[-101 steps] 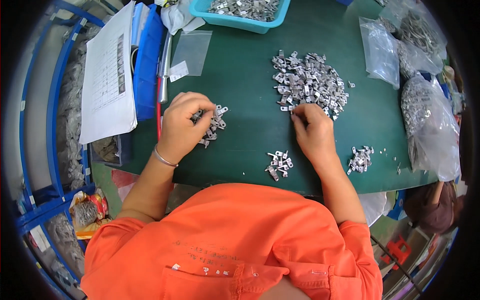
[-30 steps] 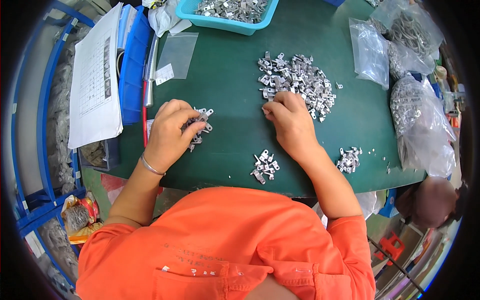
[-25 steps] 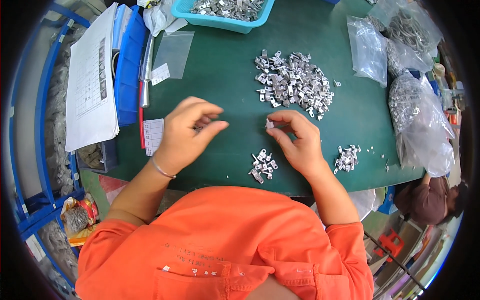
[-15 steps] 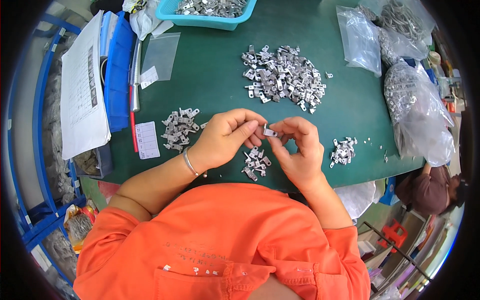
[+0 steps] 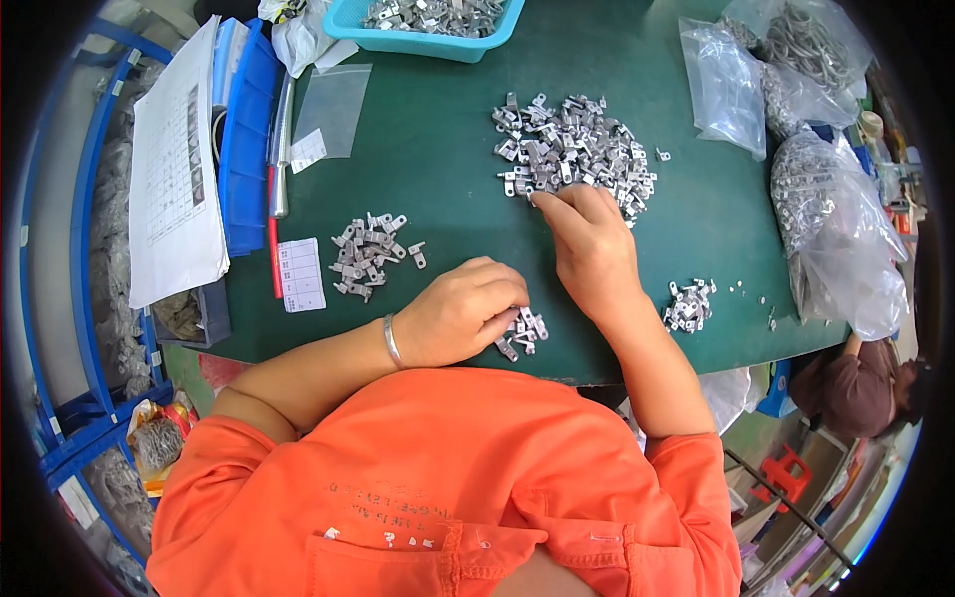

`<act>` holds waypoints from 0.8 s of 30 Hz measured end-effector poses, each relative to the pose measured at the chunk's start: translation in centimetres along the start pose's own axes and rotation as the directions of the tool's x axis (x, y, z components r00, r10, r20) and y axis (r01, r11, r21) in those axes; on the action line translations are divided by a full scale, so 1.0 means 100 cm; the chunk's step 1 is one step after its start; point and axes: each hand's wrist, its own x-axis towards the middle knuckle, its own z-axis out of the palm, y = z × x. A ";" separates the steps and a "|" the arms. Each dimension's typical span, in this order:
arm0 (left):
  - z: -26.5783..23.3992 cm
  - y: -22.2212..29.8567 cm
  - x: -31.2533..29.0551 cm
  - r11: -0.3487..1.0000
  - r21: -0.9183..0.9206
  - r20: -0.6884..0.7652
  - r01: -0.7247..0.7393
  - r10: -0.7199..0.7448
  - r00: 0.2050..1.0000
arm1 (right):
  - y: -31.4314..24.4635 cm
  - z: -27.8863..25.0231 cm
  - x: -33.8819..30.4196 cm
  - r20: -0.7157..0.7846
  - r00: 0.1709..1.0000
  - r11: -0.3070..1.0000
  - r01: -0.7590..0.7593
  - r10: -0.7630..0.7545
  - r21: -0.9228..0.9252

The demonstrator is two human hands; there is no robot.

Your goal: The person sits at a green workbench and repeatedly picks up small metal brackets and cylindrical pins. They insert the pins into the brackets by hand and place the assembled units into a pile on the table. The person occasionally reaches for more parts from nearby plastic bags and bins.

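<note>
My right hand (image 5: 595, 249) reaches to the near edge of a large pile of small bent metal brackets (image 5: 587, 144). Its fingers are closed together, with the fingertips on a bracket (image 5: 530, 197) at the pile's lower left. Closer to my body, my left hand (image 5: 466, 310) is curled, its fingertips down at a small heap of brackets (image 5: 525, 332). What its fingers hold, if anything, is hidden. Another bracket heap (image 5: 363, 254) lies to the left, with a single bracket (image 5: 417, 255) beside it. A further small heap (image 5: 688, 305) sits right of my right forearm.
A turquoise basket (image 5: 428, 42) of metal parts stands at the far edge of the green table (image 5: 438, 149). Clear bags of parts (image 5: 811, 199) line the right side. On the left are a blue bin (image 5: 249, 149), paper sheets (image 5: 179, 189) and a label card (image 5: 301, 274). Another person (image 5: 856, 388) is at far right.
My hands have parted: the right moved away from me to the large pile, the left came down to the near heap. The bracket held between them is no longer visible there.
</note>
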 end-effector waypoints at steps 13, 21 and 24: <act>-0.007 -0.002 0.009 0.907 -0.184 -0.096 0.379 -0.400 0.912 | -0.009 0.009 -0.007 -0.011 0.996 0.983 -0.091 0.094 0.158; -0.011 0.000 0.007 0.850 -0.356 -0.151 0.388 -0.462 0.874 | -0.011 -0.008 -0.008 0.654 0.584 -0.159 -0.675 0.482 0.720; -0.007 0.004 0.010 0.832 -0.452 -0.152 0.322 -0.428 0.891 | -0.011 -0.009 -0.017 0.687 0.577 -0.298 -0.628 0.442 0.719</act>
